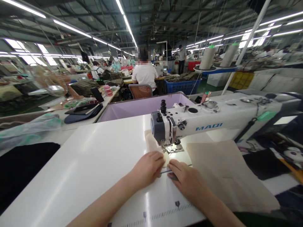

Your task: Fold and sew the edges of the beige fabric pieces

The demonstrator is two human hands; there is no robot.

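Observation:
A white sewing machine (203,118) stands on the right of the white table. Beneath its presser foot (174,148) runs a narrow cream fabric piece (151,141), which shows again between my fingertips in front of the foot. My left hand (150,165) is closed, its fingers pressed together on the fabric's left side. Opposite it, my right hand (187,176) pinches the near right edge, thumb below. Both hands rest low, just short of the needle area. A larger beige fabric panel (227,170) lies flat to the right of my right hand.
Dark cloth (26,170) and a clear plastic bag (30,129) lie at the left. Beyond the table is a lilac-lined bin (137,105). Thread cones (207,58) stand behind the machine. A seated person (145,74) works ahead, near a blue crate (181,85).

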